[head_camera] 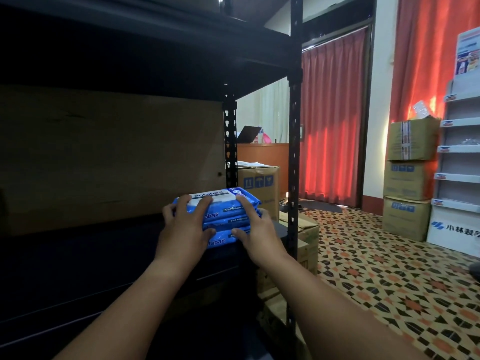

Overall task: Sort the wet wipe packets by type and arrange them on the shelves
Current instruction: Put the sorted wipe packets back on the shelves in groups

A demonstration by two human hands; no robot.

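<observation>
In the head view, a stack of blue plastic wet wipe packets (223,216) is held at the right front corner of a dark metal shelf (104,245), gripped between the left hand (185,224) and right hand (257,229), fingers curled round its sides.

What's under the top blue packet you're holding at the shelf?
Under the top packet are two more blue packets of the same brand, stacked, on the dark shelf. The left hand and right hand cover parts of the stack's front.
</observation>
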